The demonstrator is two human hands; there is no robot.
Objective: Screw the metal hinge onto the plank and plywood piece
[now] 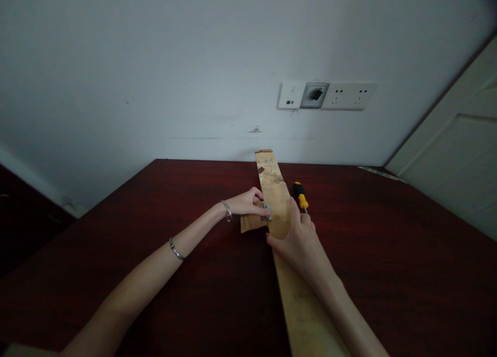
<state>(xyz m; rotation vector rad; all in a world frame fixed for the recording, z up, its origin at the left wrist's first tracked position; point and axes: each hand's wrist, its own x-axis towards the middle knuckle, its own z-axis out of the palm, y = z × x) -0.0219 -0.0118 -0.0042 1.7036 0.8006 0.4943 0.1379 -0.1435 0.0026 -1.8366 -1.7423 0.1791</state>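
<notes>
A long pale wooden board (303, 310) runs from the near edge of the view toward the wall. Against its left side lies a short wooden piece (250, 223), and a small silver metal hinge (267, 208) spans the joint between the two. My left hand (247, 202) is closed at the joint, its thumb pressing on the hinge and its other fingers curled, partly hidden. Wrapped across the long board just nearer to me, my right hand (298, 237) grips it with the thumb on the left edge and fingers on the right. A yellow and black screwdriver (301, 195) lies beyond that hand, its tip hidden.
Everything rests on a dark red wooden table (194, 191) pushed against a white wall (174, 77). Sockets and switches (328, 95) are set in the wall. A thin pale strip (382, 174) lies at the back right, near a white panelled door (462, 129).
</notes>
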